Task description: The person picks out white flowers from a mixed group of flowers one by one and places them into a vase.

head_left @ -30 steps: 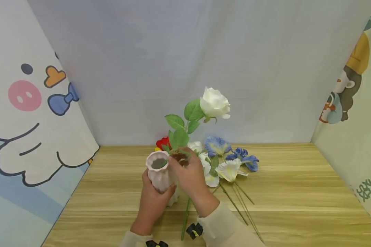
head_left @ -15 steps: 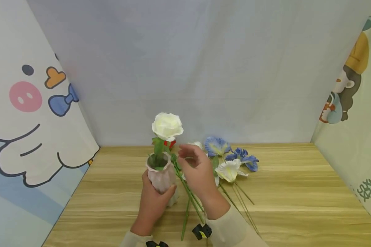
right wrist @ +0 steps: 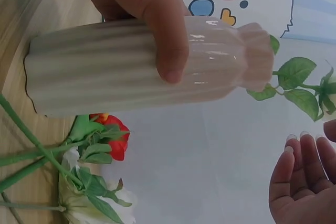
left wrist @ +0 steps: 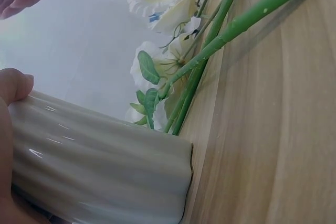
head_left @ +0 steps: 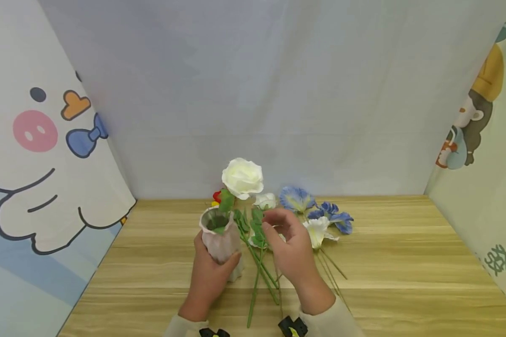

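A pale pink fluted vase (head_left: 220, 243) stands on the table, and my left hand (head_left: 211, 276) grips its side, thumb across the front. In the right wrist view that thumb lies over the vase (right wrist: 121, 66). One white rose (head_left: 242, 178) rises from the vase mouth, leaning right, its leaves (right wrist: 296, 74) just past the rim. My right hand (head_left: 293, 243) hovers right of the vase with loosely bent fingers and nothing in them. Beneath and beside it lie green stems (head_left: 259, 276) and leaves of other flowers.
Blue flowers (head_left: 297, 199), a white flower (head_left: 318, 230) and another white bloom (head_left: 265, 201) lie at the table's back, right of the vase. A red flower (right wrist: 119, 139) lies behind the vase. A grey-white cloth backdrop (head_left: 253, 93) stands behind the table (head_left: 405, 262).
The white rose has gone down into the vase, and my right hand has let go of it and moved right. The rose head has tipped rightward. My left hand stays on the vase.
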A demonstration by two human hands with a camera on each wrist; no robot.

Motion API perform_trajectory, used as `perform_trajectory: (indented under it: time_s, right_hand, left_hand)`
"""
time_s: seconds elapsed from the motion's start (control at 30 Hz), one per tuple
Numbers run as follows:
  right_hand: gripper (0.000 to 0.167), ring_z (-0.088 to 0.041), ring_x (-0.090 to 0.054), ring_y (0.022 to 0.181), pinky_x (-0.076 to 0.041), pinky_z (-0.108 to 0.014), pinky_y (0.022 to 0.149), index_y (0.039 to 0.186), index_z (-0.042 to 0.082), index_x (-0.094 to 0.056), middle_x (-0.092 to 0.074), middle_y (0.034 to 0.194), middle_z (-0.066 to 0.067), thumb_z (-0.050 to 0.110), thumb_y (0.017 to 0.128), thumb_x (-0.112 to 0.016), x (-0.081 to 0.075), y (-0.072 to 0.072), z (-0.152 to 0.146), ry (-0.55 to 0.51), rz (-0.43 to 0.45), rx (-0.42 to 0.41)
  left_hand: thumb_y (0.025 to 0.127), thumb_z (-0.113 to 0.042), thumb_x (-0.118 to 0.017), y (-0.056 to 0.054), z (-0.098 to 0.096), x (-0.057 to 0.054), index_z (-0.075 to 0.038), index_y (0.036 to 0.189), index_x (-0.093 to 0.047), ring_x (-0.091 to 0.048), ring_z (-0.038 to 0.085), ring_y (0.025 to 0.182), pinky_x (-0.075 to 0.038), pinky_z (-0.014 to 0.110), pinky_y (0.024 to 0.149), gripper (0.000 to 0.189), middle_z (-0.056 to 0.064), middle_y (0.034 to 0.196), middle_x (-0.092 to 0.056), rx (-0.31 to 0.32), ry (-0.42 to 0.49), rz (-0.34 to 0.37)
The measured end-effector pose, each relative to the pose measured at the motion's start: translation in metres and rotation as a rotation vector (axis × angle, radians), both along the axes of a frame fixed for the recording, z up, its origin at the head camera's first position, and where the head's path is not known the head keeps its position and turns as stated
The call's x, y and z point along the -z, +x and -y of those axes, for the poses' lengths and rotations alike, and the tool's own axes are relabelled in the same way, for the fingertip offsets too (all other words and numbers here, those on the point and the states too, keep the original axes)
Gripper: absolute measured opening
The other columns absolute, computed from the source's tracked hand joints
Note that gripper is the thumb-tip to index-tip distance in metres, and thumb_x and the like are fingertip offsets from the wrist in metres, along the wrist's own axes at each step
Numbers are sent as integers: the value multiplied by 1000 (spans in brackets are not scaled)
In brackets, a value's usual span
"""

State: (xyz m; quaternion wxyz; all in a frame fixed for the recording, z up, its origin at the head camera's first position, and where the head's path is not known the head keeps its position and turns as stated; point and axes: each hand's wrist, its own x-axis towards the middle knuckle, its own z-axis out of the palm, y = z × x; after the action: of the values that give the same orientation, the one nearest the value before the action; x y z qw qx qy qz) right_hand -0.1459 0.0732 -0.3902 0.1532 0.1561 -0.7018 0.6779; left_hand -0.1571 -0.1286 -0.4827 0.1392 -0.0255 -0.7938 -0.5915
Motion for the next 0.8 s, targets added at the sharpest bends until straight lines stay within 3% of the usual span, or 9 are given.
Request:
perform_trajectory:
  time_s: [0.5,0.8]
  right_hand:
    - [23,-16,-60,105,-49,-25,90,124,-3,-61,-63,112,-19,0,101,-63,7,4,-44,29,-34,112]
    - [21,-19,-60,104,-49,-22,88,123,0,-62,-64,113,-15,4,102,-64,20,1,-64,115,26,177]
  left_hand:
    - [83,-20,-88,0,-2,-1,-12,155,-21,-59,31,110,-49,49,91,99,17,132,-54,20,30,25]
    - [85,-24,-88,0,1,-1,-17,157,-19,-59,30,111,-49,48,91,100,16,133,-53,22,20,35]
